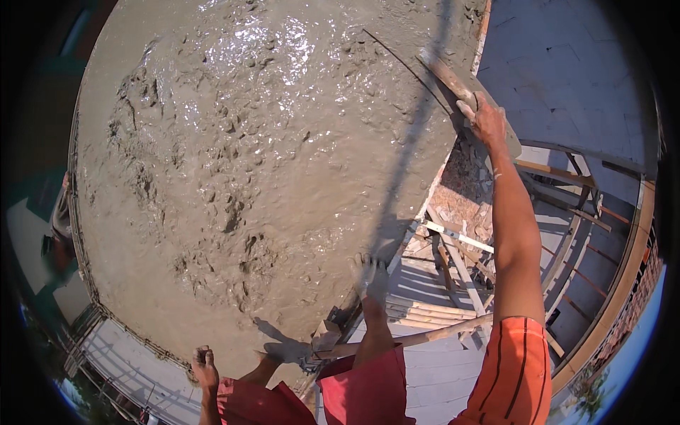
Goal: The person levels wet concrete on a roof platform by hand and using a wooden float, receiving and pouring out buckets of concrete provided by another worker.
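Observation:
My right arm, in an orange sleeve with dark stripes, reaches forward to the right edge of a wet grey concrete slab (304,191). My right hand (487,124) is closed round the handle of a long flat float (511,142), which lies tilted along the slab's edge. Its handle looks wooden and smeared with concrete, and my hand hides part of it. At the lower left, my left hand (205,365) hangs above the concrete near my red shorts, fingers curled, with nothing visible in them. My bare feet stand in the concrete, the right one (370,273) farther forward.
Form boards (432,188) border the slab on the right. Below that edge are broken rubble (464,191), timber pieces and bamboo poles (432,312). A small wooden block (326,334) stands by my feet. A block wall (559,78) rises at the far right.

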A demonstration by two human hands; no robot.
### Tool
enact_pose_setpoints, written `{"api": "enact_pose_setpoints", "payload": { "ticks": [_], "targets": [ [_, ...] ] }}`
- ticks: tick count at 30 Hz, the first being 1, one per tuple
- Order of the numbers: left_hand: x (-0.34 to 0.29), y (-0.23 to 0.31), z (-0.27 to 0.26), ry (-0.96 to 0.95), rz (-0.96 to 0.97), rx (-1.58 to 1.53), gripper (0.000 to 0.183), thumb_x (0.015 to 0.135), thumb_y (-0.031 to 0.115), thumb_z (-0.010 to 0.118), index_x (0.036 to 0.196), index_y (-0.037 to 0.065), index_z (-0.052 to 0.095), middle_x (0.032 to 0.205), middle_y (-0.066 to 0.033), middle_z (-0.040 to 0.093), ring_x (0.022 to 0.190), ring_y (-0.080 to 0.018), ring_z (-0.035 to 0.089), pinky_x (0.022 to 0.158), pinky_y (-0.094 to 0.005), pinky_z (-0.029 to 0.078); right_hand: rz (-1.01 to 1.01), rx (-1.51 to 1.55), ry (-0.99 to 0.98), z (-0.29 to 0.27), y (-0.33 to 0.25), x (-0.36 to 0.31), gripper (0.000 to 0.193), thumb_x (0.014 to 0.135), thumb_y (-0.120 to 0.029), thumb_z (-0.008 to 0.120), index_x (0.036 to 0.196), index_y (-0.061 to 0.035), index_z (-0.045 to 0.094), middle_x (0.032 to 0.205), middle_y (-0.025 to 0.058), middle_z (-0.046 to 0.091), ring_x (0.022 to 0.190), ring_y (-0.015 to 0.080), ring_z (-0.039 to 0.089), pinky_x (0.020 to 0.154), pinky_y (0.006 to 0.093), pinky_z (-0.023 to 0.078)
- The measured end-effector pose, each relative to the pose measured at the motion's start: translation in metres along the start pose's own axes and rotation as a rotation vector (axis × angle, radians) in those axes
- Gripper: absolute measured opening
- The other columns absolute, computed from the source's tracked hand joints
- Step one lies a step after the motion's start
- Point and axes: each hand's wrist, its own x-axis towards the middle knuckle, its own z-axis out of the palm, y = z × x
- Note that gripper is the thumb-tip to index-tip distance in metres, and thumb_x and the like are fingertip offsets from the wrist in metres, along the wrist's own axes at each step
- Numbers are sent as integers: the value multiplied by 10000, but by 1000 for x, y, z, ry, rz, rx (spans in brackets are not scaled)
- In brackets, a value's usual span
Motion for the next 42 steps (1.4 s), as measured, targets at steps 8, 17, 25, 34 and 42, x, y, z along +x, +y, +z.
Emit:
{"api": "enact_pose_setpoints", "payload": {
  "ticks": [8, 17, 25, 34, 42],
  "targets": [
    [33, 15, 41, -38, 71, -98, 84, 824, -44, 491, 865, 24, 519, 761, 1, 512, 705, -68, 472, 658, -208, 407, -121, 130, 234, -40, 5, -22, 472, 770, -466, 599, 1036, -81, 536, 812, 183, 626, 793, 374, 578, 806, 431, 385],
    [50, -5, 31, -52, 69, -44, 81, 802, -30, 513, 874, 8, 514, 747, -10, 509, 685, -84, 476, 646, -230, 416, -256, 61, 101, 19, 48, -24, 533, 740, -508, 604, 1071, -98, 523, 898, 158, 633, 870, 328, 597, 915, 484, 344],
    [113, 49, 15, -17, 185, -10, 137, 811, -8, 509, 944, -27, 534, 790, -38, 537, 725, -111, 491, 686, -247, 425, 7, 118, 140, -5, -1, 99, 618, 799, -572, 485, 1192, -94, 484, 997, 194, 615, 964, 352, 571, 983, 511, 293],
    [108, 32, 7, 99, 202, 46, 115, 794, -3, 511, 904, -24, 537, 753, -34, 530, 693, -107, 498, 658, -246, 430, 16, 250, 216, -6, 7, 61, 595, 815, -531, 497, 1167, -51, 514, 981, 210, 616, 968, 346, 572, 891, 470, 349],
    [99, 6, 16, 144, 236, 192, 126, 771, -1, 517, 887, -34, 554, 733, -86, 557, 681, -146, 521, 635, -277, 430, 48, 152, 162, -5, 24, 77, 600, 812, -532, 501, 1175, -55, 516, 980, 223, 612, 978, 345, 566, 919, 477, 337]
  ]
}}
